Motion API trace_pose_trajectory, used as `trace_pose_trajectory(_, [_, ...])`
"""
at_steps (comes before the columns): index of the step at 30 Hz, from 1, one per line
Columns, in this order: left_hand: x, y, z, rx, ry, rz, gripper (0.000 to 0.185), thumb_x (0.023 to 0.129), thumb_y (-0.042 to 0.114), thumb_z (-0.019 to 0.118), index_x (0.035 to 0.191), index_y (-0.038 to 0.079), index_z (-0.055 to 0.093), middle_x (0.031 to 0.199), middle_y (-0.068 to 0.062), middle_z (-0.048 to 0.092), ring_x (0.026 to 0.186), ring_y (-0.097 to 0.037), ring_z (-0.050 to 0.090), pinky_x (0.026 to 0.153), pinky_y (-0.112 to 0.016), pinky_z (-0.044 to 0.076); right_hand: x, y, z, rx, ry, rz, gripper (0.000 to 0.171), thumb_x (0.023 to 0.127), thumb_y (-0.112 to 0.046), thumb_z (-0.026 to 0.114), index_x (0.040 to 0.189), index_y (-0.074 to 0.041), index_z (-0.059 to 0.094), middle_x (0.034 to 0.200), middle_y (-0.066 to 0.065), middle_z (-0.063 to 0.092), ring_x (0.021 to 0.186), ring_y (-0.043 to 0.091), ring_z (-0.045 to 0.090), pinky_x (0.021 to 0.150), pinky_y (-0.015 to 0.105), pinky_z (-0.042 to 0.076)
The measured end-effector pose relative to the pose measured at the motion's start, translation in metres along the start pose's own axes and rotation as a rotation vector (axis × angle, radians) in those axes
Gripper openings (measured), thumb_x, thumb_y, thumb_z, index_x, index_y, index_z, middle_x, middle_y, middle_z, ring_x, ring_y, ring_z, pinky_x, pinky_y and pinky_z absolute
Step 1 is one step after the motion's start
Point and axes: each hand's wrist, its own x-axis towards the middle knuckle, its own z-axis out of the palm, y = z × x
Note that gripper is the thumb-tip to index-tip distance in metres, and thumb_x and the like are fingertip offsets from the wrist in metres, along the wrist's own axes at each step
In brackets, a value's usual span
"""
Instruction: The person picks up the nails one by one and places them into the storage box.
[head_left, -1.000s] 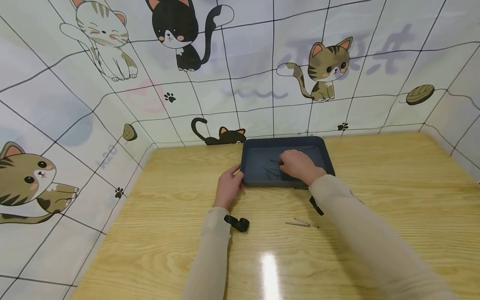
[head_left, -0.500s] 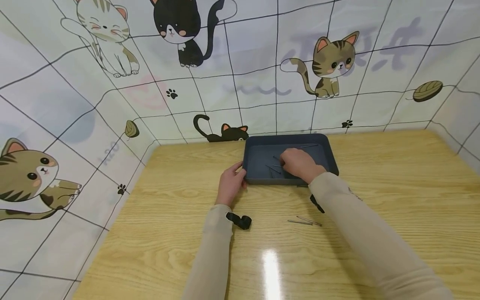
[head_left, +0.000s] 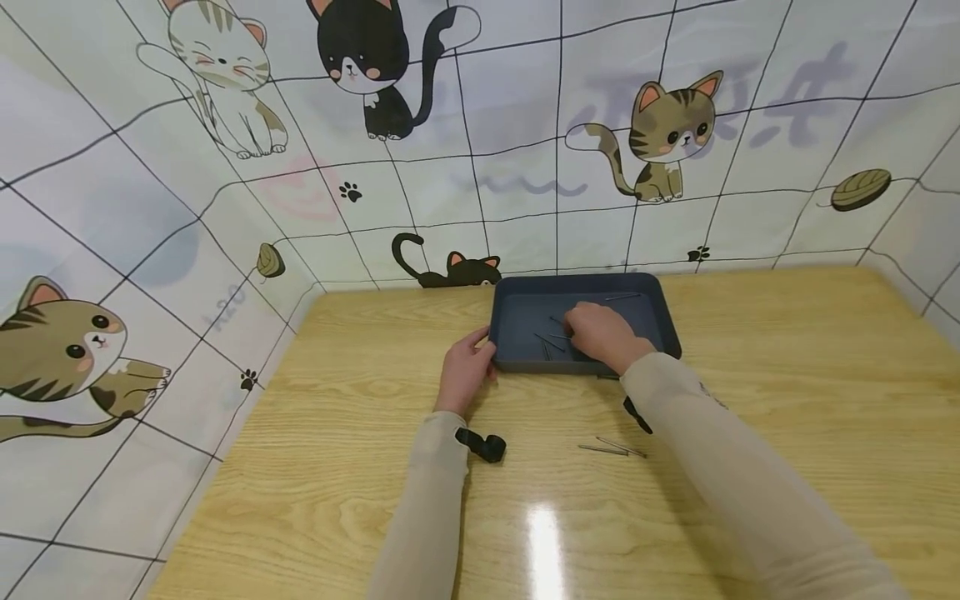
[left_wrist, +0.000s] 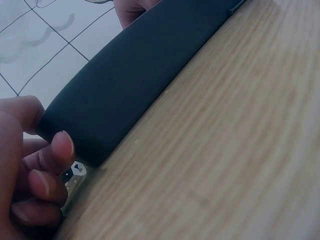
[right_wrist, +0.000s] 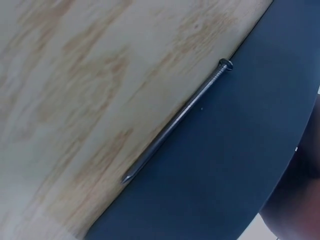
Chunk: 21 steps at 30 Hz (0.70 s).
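A dark blue tray [head_left: 525, 321] sits on the wooden table near the back wall. Several thin nails [head_left: 550, 342] lie inside it, and one more nail [head_left: 622, 297] lies by its far rim. My left hand [head_left: 467, 371] grips the tray's [left_wrist: 140, 80] near left corner, thumb on the rim and fingers [left_wrist: 45, 170] curled beside it. My right hand [head_left: 600, 333] reaches into the tray with its fingers bent down over the nails; its fingertips are hidden. A nail [right_wrist: 177, 122] lies on the table against the tray's outer wall [right_wrist: 240, 150].
Two loose nails [head_left: 611, 448] lie on the table under my right forearm. A black wrist camera [head_left: 483, 446] hangs at my left sleeve. Walls with cartoon cats close in the table at the back and the left.
The head view has drifted slightly. My right hand stays inside the tray over the nails, and my left hand keeps its hold on the corner.
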Motion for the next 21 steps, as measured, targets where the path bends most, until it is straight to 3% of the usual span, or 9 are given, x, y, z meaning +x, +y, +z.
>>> trace_pose_trajectory(11, [-0.002, -0.002, 0.002, -0.002, 0.004, 0.008, 0.043, 0.084, 0.028, 0.046, 0.126, 0.021, 0.053, 0.053, -0.005, 0.058, 0.039, -0.020, 0.046, 0.037, -0.028, 0.027, -0.007, 0.006, 0.000, 0.024, -0.023, -0.021, 0.022, 0.084, -0.002, 0.055, 0.103, -0.003, 0.064, 0.104, 0.014, 0.056, 0.092, 0.027, 0.055, 0.074, 0.038, 0.046])
trace_pose_trajectory(21, [-0.001, -0.005, 0.003, 0.013, 0.007, 0.017, 0.042, 0.084, 0.030, 0.045, 0.124, 0.023, 0.053, 0.053, -0.005, 0.058, 0.036, -0.018, 0.041, 0.036, -0.027, 0.027, -0.018, 0.026, -0.003, 0.138, -0.054, -0.017, 0.021, 0.085, -0.009, 0.056, 0.105, -0.007, 0.064, 0.102, 0.009, 0.061, 0.092, 0.025, 0.057, 0.076, 0.040, 0.045])
